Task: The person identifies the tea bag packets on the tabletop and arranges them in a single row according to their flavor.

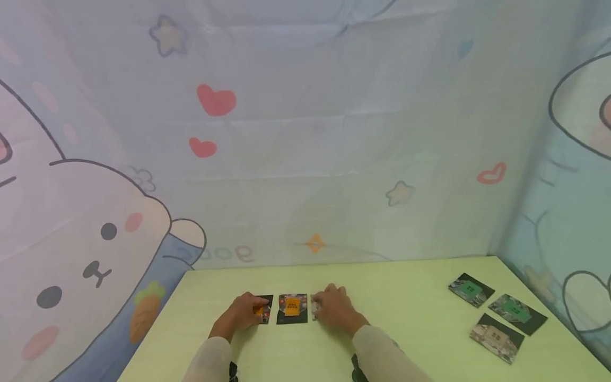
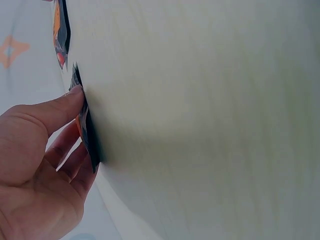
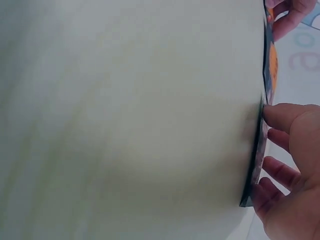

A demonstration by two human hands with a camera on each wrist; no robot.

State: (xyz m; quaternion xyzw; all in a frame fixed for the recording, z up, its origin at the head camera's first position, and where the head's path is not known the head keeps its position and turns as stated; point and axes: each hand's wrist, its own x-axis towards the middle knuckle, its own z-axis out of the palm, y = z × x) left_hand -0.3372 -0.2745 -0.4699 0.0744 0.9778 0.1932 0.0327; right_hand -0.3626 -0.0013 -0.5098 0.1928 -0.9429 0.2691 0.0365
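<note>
Three small flat food packets stand in a row on the table. My left hand point(image 1: 243, 311) grips the left packet point(image 1: 266, 310), black with an orange label, its thumb on one edge in the left wrist view. The middle packet point(image 1: 292, 309), with an orange label, lies face up between the hands, touched by neither. My right hand point(image 1: 338, 310) holds the right packet point(image 3: 256, 155) by its edges, thumb at one end and fingers along the other; most of its face is hidden from the head view.
On the table's right side lie two packets with green labels, one farther back point(image 1: 471, 289) and one nearer the edge point(image 1: 517, 314). A beige-labelled packet point(image 1: 497, 338) lies in front of them. A printed cloth backdrop point(image 1: 305, 159) rises behind the pale yellow-green table point(image 1: 406, 297).
</note>
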